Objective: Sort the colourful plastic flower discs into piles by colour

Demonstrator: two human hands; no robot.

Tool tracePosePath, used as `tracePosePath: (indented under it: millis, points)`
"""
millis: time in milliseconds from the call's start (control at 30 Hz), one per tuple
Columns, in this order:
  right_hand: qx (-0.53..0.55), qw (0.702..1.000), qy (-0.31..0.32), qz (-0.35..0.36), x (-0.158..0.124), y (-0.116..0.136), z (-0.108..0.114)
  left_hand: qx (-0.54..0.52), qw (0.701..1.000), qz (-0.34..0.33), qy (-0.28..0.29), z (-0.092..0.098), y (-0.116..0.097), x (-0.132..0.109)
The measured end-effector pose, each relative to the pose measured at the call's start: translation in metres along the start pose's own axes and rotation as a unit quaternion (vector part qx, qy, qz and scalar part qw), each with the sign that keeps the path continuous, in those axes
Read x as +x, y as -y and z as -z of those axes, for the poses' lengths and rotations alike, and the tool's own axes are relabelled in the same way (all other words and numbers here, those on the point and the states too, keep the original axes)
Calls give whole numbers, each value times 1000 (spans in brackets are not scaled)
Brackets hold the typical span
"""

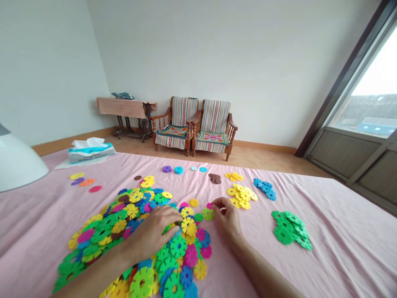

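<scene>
A large mixed pile of colored plastic snowflake discs, flat and notched with holes in the middle, spreads over the table. My left hand rests on the pile's right part, fingers bent and thumb apart from them; nothing held shows in it. At the pile's right edge my right hand has thumb and fingertips pinched at a small pink snowflake disc. A lime green disc lies just below that pinch. Beneath and between my hands are yellow discs and a magenta disc.
Sorted by color stand yellow, blue, green and brown groups. A purple stack sits farther back. Loose discs and a tissue box are left, near a white rounded object. Two chairs stand beyond.
</scene>
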State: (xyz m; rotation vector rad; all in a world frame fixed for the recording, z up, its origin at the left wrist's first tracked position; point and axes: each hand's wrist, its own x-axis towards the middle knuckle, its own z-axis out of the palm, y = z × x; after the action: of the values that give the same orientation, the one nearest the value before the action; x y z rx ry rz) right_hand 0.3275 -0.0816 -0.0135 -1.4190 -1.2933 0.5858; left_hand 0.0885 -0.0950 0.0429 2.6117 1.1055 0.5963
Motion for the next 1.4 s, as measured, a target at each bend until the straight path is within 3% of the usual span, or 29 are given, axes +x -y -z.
tracePosePath:
  millis: [200,467,633,767,867,933,967,1067,1233,1400]
  points:
    - [-49,998,-8,33,35,10,-12,4,994,-8,-111,1,13,-7]
    - [-103,994,-19,10,90,14,-62,20,996,1,-86,-1,17,-11]
    - [-127,992,-13,2,99,12,-70,21,996,4,-81,-3,17,-11]
    - [-127,991,21,30,83,17,-59,19,997,7,-77,-4,17,-11]
    - [-108,984,106,92,50,30,-45,21,997,9,-77,-6,17,-11]
    - [-103,962,197,157,23,42,-34,25,997,11,-75,-6,18,-11]
    - [-114,938,259,202,10,47,-27,26,997,12,-73,-6,18,-10]
    - [-154,896,331,252,-19,57,-8,26,997,11,-69,-6,18,-10]
    - [-144,925,282,208,-30,45,16,29,997,4,-77,-4,18,-9]
    - [-123,952,220,175,-26,29,24,31,996,2,-82,-4,18,-8]
